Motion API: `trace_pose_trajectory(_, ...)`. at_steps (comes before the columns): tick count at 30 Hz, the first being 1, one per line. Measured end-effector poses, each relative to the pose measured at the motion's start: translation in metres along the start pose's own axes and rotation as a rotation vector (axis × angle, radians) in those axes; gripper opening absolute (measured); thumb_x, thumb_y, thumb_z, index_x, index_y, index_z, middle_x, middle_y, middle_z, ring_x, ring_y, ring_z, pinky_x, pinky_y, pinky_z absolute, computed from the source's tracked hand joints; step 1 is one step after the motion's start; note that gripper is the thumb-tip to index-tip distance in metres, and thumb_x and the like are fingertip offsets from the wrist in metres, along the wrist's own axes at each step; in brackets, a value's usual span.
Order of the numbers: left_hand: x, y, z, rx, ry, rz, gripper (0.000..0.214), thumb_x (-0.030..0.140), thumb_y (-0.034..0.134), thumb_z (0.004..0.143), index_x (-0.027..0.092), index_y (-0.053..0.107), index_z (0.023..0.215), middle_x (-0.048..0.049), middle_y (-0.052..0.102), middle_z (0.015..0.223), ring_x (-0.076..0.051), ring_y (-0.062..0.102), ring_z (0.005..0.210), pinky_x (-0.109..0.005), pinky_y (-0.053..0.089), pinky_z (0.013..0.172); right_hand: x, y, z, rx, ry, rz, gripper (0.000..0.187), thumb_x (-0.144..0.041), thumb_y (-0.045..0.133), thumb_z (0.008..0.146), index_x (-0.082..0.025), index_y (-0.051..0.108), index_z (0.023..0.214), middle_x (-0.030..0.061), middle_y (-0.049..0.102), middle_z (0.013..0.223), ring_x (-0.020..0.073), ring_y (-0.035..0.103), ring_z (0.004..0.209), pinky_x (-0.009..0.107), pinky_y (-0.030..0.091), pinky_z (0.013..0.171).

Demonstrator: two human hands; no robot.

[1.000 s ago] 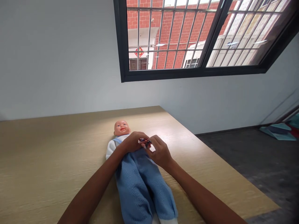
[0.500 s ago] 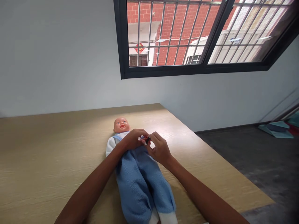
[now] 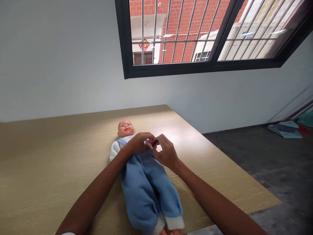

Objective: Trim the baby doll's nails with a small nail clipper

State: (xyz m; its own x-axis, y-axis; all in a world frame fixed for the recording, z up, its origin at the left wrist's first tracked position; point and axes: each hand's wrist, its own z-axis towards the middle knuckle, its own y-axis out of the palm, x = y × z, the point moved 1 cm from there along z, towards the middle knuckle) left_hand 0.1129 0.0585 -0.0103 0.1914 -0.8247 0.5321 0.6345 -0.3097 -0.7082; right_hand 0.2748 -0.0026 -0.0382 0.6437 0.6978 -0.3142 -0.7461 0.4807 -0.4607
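Note:
A baby doll [image 3: 140,182] in blue trousers and a white top lies on its back on the wooden table. Its bald head [image 3: 126,128] points to the wall and its feet towards me. My left hand [image 3: 141,143] is closed above the doll's chest, its fingers around a white and purplish part of a small object. Facing it, my right hand [image 3: 166,151] pinches the black part of the same small black and red object [image 3: 155,143] between thumb and fingers. The fingers hide much of it, so its kind does not show. The doll's far arm is hidden behind my hands.
The light wooden table [image 3: 61,169] reaches to the pale wall [image 3: 61,58] and ends at a slanting edge on the right. Above it is a dark-framed window [image 3: 171,70] with metal bars. Teal items [image 3: 288,130] lie on the dark floor at the right.
The view has tilted slightly down, so the doll's feet now show at the bottom. More of the black part shows between the fingers; both hands stay together over the doll.

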Motion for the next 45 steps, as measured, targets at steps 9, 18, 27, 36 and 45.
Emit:
trace_pose_trajectory(9, -0.0006, 0.0007, 0.0012, -0.101, 0.040, 0.015, 0.013, 0.008, 0.051, 0.083, 0.013, 0.063, 0.084, -0.0031, 0.065, 0.081, -0.014, 0.055, 0.076, -0.024, 0.042, 0.072, -0.0026, 0.0005, -0.0011, 0.046, -0.016, -0.139, 0.017, -0.030, 0.061, 0.091, -0.019, 0.053, 0.081, 0.0013, 0.054, 0.074, 0.0134, 0.051, 0.062, 0.026, 0.039, 0.056)
trace_pose_trajectory(18, -0.0028, 0.0004, 0.0032, -0.152, 0.015, -0.022, 0.009, 0.018, 0.051, 0.083, 0.013, 0.059, 0.083, -0.0040, 0.062, 0.083, -0.016, 0.053, 0.078, -0.027, 0.043, 0.074, -0.0051, -0.0011, -0.0013, 0.053, -0.023, -0.104, 0.015, -0.028, 0.060, 0.092, -0.019, 0.054, 0.082, 0.0008, 0.058, 0.074, 0.0123, 0.054, 0.060, 0.024, 0.040, 0.055)
trace_pose_trajectory(27, -0.0042, 0.0014, 0.0034, -0.168, -0.030, -0.031, 0.013, 0.014, 0.049, 0.083, 0.014, 0.059, 0.090, -0.0039, 0.063, 0.089, -0.016, 0.054, 0.081, -0.027, 0.045, 0.077, -0.0066, -0.0022, 0.0010, 0.044, 0.002, -0.069, 0.013, -0.028, 0.057, 0.094, -0.020, 0.055, 0.083, 0.0010, 0.060, 0.075, 0.0119, 0.055, 0.060, 0.024, 0.042, 0.055)
trace_pose_trajectory(36, -0.0022, -0.0009, 0.0030, -0.198, -0.044, -0.121, 0.013, 0.013, 0.046, 0.086, 0.015, 0.058, 0.091, 0.0002, 0.059, 0.081, -0.012, 0.049, 0.072, -0.022, 0.040, 0.068, -0.0031, -0.0012, -0.0003, 0.036, 0.012, -0.037, 0.009, -0.026, 0.058, 0.094, -0.019, 0.056, 0.088, 0.0011, 0.062, 0.079, 0.0115, 0.058, 0.063, 0.023, 0.043, 0.056)
trace_pose_trajectory(45, -0.0001, -0.0043, 0.0020, -0.118, -0.123, -0.264, 0.022, 0.030, 0.051, 0.093, 0.013, 0.061, 0.103, -0.0036, 0.061, 0.088, -0.014, 0.050, 0.077, -0.024, 0.042, 0.071, -0.0004, 0.0010, -0.0018, 0.078, -0.020, 0.025, 0.010, -0.026, 0.062, 0.091, -0.021, 0.055, 0.096, 0.0049, 0.063, 0.088, 0.0162, 0.062, 0.075, 0.028, 0.053, 0.064)
